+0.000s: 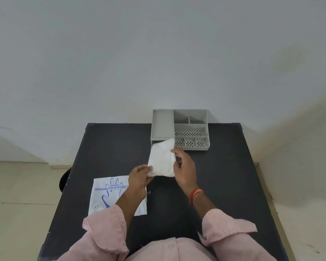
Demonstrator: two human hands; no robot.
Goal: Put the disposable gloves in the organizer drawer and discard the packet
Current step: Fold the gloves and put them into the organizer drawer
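A white stack of disposable gloves point(161, 160) is held above the dark table, just in front of the grey organizer point(162, 123). My left hand point(139, 177) pinches the stack's lower left corner. My right hand point(183, 169) grips its right edge. The top of the stack overlaps the organizer's pulled-out drawer point(153, 142), which is mostly hidden behind the gloves. The empty glove packet point(105, 194), white with blue print and a hand drawing, lies flat on the table at the left, partly under my left forearm.
The organizer stands at the far edge of the dark table point(224, 176), against a pale wall, with several open compartments, some perforated. A dark round object point(63, 180) sticks out past the table's left edge. Tiled floor lies to the left.
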